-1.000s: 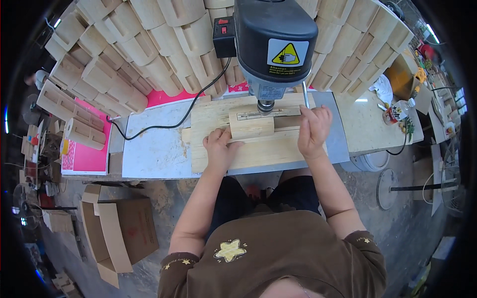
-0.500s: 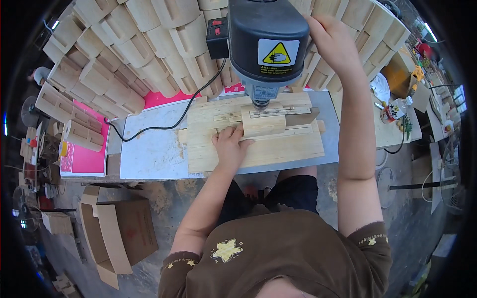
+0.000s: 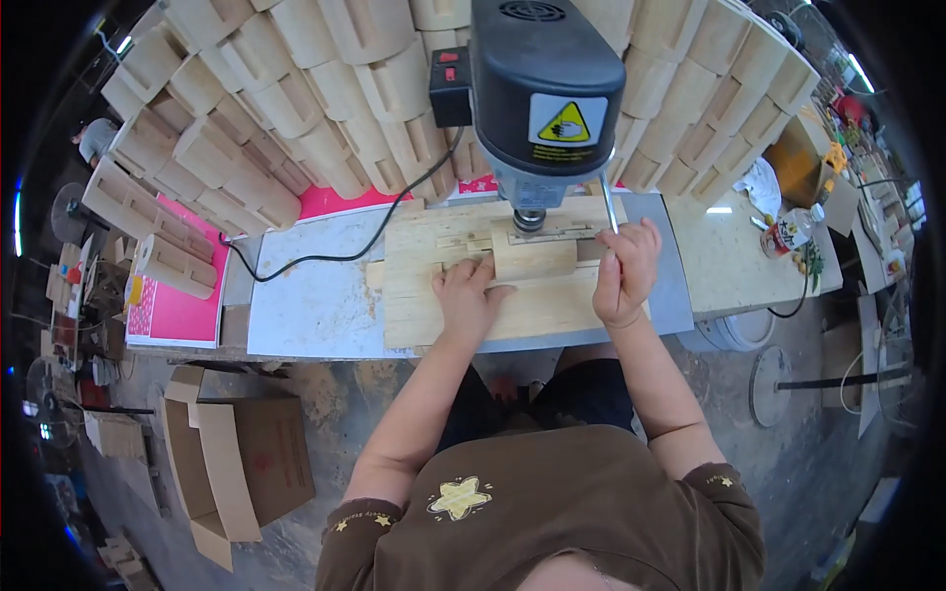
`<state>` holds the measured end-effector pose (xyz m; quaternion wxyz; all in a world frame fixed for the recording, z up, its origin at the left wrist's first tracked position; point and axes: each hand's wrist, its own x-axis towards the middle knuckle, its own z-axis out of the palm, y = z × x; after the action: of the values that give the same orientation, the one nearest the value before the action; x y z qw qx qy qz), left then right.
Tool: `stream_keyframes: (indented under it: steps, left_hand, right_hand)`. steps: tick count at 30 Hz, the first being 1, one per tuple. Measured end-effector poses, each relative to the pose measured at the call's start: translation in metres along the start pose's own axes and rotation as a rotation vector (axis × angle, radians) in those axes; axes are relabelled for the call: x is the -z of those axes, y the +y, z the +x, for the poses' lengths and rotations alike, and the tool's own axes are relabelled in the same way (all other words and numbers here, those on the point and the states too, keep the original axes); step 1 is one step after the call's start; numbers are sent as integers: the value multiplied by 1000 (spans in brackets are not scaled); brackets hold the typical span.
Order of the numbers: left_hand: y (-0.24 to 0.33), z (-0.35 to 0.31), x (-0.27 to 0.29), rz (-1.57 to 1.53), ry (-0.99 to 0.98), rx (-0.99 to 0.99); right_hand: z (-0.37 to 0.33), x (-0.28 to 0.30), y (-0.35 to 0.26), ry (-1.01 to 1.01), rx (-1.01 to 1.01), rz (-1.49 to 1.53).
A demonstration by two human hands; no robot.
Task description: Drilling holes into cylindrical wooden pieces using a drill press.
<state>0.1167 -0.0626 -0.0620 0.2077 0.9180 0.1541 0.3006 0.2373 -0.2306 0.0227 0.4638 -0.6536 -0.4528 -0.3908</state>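
A black drill press head (image 3: 547, 94) stands over the bench, its metal chuck (image 3: 529, 219) pointing down. Below the chuck, a pale wooden block (image 3: 537, 259) with a rounded face lies among wooden strips on a flat wooden board (image 3: 419, 320). My left hand (image 3: 468, 298) rests on that board with its thumb spread, fingertips touching the block's left end. At the machine's right side, my right hand (image 3: 629, 271) is closed round the lower end of the metal feed lever (image 3: 611, 197). The chuck's lower tip is close to the block; whether it touches I cannot tell.
Stacks of grooved wooden pieces (image 3: 374, 89) wall in the bench's far side. A black cable (image 3: 345, 257) curves across the left worktop. On the right lies a plastic bottle (image 3: 788, 231). An open cardboard box (image 3: 246, 463) stands on the floor at left.
My right hand has come down and nearer from high beside the machine, swinging the lever down. My left hand has stayed at the block. The view has shifted slightly.
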Motion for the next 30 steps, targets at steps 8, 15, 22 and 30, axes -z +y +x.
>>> stream_keyframes:
  steps: [8, 15, 22, 30]
  left_hand:
    - [-3, -15, -18, 19, -13, 22]
    - [5, -24, -15, -60, 15, 73]
    - [2, -18, -18, -41, -49, 68]
    - [-2, 7, -4, -260, 44, 132]
  right_hand:
    - [-48, -1, 39, -65, 66, -65]
    - [121, 19, 31, -175, -361, 35]
    - [135, -15, 96, -228, -489, 251]
    - [-1, 33, 59, -1025, -293, -82]
